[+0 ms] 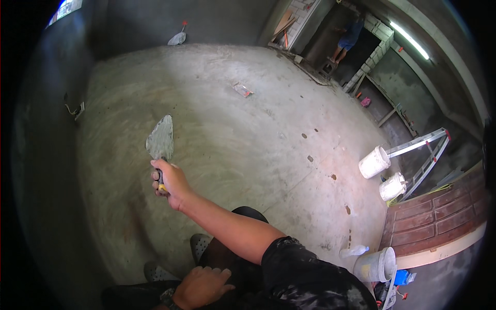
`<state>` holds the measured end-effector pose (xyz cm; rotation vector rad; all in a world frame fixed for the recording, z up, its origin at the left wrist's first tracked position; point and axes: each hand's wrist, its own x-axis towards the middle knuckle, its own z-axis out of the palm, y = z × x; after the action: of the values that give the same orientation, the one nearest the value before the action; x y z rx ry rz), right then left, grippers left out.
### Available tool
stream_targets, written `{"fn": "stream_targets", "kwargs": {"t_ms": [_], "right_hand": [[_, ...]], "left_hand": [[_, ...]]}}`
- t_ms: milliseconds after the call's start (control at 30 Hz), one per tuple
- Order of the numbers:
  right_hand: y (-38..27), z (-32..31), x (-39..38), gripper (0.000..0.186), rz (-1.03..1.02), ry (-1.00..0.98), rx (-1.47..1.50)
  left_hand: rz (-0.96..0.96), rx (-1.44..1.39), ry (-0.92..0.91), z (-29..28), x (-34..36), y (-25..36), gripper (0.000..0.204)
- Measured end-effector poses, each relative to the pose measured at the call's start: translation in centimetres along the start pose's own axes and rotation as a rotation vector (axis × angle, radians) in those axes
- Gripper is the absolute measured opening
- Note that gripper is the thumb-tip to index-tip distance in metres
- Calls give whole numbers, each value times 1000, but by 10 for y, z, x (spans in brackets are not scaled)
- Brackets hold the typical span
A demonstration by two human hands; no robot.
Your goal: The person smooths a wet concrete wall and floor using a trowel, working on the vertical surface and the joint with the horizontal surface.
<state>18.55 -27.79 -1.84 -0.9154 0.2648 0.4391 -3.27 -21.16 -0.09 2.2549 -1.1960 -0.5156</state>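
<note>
My right hand [170, 182] is wrapped around the dark and yellow handle of a pointing trowel [161, 138]. The blade points away from me, smeared with grey mortar, and I cannot tell whether it touches the floor. Low in the view my left hand [202, 288] rests over my dark-clothed leg with nothing visible in it; a watch [168, 298] circles that wrist. Its fingers are loosely bent and partly turned out of sight. Beneath the trowel spreads a grey concrete floor [222, 155] with curved smoothing marks.
White buckets [374, 162] stand by a stepladder [431, 144] on the right. Nearer are a grey bucket [382, 264], a bottle [354, 251] and a brown panelled door [434, 222]. A packet [243, 90] lies on the floor. Another person [349, 39] stands in the far doorway.
</note>
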Motion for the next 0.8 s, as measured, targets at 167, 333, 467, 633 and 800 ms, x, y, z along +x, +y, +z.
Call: {"fn": "stream_targets", "kwargs": {"t_ms": [167, 333, 467, 633, 800], "right_hand": [[1, 2, 0, 21, -11, 9, -16], [3, 0, 2, 21, -14, -1, -23], [3, -1, 2, 21, -17, 0, -25], [3, 0, 1, 21, -20, 1, -43], [3, -4, 4, 21, -5, -17, -57]], "left_hand": [[12, 31, -11, 1, 5, -2, 35], [14, 70, -38, 0, 7, 0, 39], [3, 36, -16, 0, 1, 1, 35], [4, 7, 22, 0, -3, 3, 32], [41, 54, 67, 6, -3, -1, 31]]}}
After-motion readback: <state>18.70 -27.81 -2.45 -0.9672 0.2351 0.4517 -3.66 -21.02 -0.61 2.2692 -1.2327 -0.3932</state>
